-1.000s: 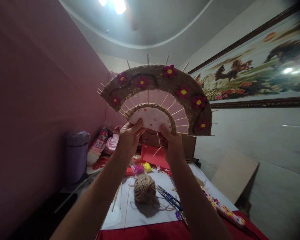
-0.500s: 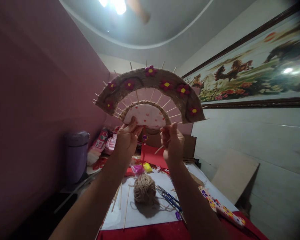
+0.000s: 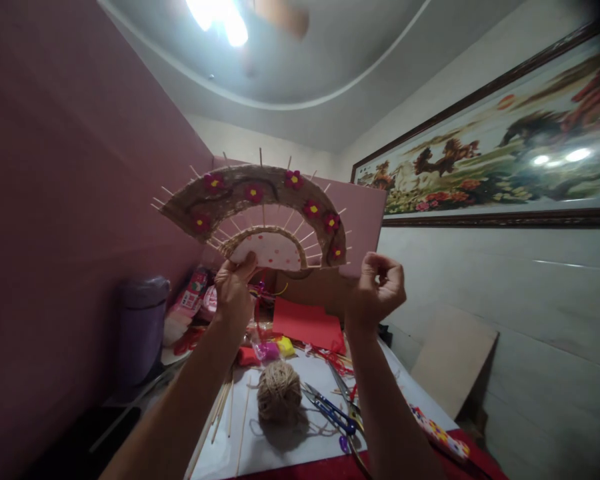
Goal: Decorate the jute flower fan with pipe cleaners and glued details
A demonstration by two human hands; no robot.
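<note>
My left hand [image 3: 236,283] grips the lower left of a handmade fan [image 3: 253,195], thumb on its white, red-dotted half-round centre. The fan is held up, tilted, over the table. Its brown twine-covered arc bears several magenta flowers with yellow middles, and thin sticks poke out past the rim. To the right of the fan, apart from it, my right hand [image 3: 377,287] is raised with the fingers curled into a pinch. Whatever those fingers may hold is too small or hidden to make out. Below the fan, a ball of twine [image 3: 279,392] sits on the white tabletop.
Right of the twine lie blue-handled snips [image 3: 330,408] and scissors [image 3: 344,387]. Loose sticks [image 3: 223,407] lie to its left. Behind are a yellow packet [image 3: 285,346], red paper [image 3: 307,323] and brown cardboard [image 3: 315,290]. A purple bottle [image 3: 143,333] stands at left.
My right hand has come away from the fan and moved right; the stick that showed in it is out of sight. The fan, in my left hand, has shifted left and down in view.
</note>
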